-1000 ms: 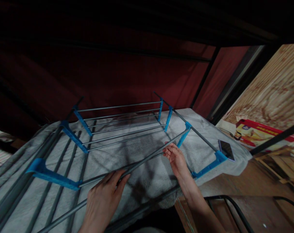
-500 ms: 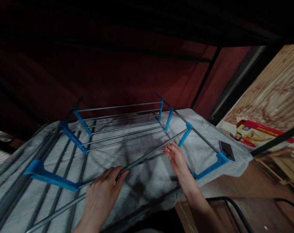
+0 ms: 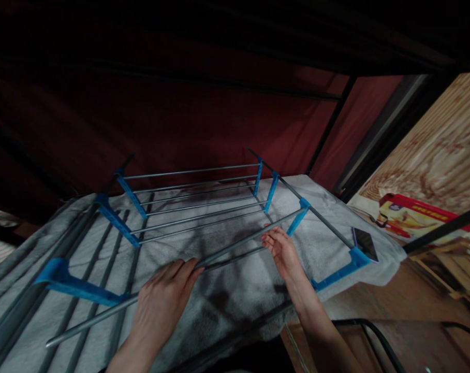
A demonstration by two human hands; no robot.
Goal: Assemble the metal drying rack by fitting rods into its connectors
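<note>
A grey metal drying rack [image 3: 188,199] with blue plastic joints lies on a grey towel [image 3: 227,280] spread over a bed. My left hand [image 3: 163,303] rests on a loose grey rod [image 3: 235,242], fingers stretched along it and curled over it. My right hand [image 3: 283,251] grips the same rod farther right, near a blue joint [image 3: 299,220]. The rod runs diagonally from lower left to upper right, its left end off the blue bracket [image 3: 77,287].
A dark phone [image 3: 365,243] lies on the towel's right corner. A red and yellow box [image 3: 417,217] sits by a wood-grain wall at right. Dark red fabric and black bed-frame bars close in behind. A black wire frame [image 3: 375,336] stands at lower right.
The rod's left end has slid down and left, away from the blue bracket. My left hand moved slightly lower with it; my right hand stayed in place.
</note>
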